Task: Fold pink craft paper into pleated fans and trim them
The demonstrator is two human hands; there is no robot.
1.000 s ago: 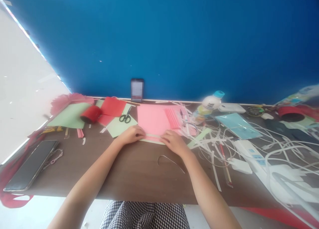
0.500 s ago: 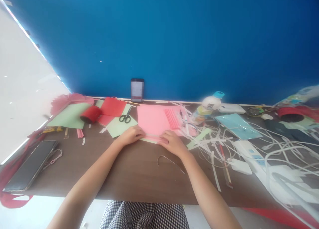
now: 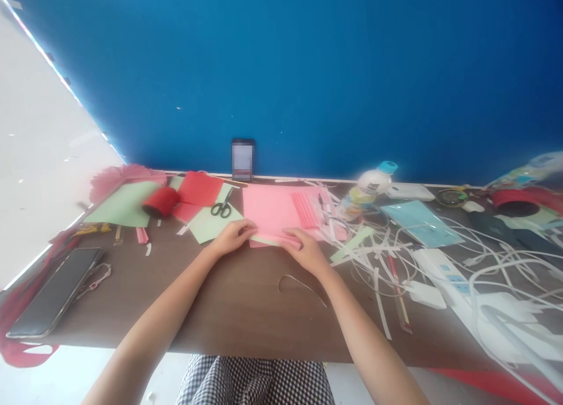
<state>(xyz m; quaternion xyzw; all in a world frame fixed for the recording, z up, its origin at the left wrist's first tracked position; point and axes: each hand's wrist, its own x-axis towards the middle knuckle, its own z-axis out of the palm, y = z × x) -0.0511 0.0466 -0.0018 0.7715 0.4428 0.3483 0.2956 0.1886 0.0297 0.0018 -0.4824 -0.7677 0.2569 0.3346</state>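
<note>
At the near edge of the pink paper sheet (image 3: 270, 205), a narrow pale green paper strip (image 3: 266, 239) with pink along it spans both hands. My left hand (image 3: 233, 237) has thumb and fingers closed on the strip's left end. The right end is pinched by my right hand (image 3: 305, 252), fingers curled over the top. The fingers partly hide both ends. Pink folded strips (image 3: 303, 210) lie on the sheet beyond my right hand. Black-handled scissors (image 3: 222, 208) rest on green paper (image 3: 206, 226) beyond my left hand.
Left are a red roll (image 3: 160, 202), red paper (image 3: 202, 188) and a phone (image 3: 55, 293). Another phone (image 3: 243, 159) leans on the blue wall. Right are a bottle (image 3: 367, 185), tangled white paper strips (image 3: 373, 249) and a power strip (image 3: 448, 276) with cables. A thin wire (image 3: 303, 284) lies in front.
Both hands have shifted slightly away from me with the strip. My right hand has turned a little, and more pink paper shows between the hands.
</note>
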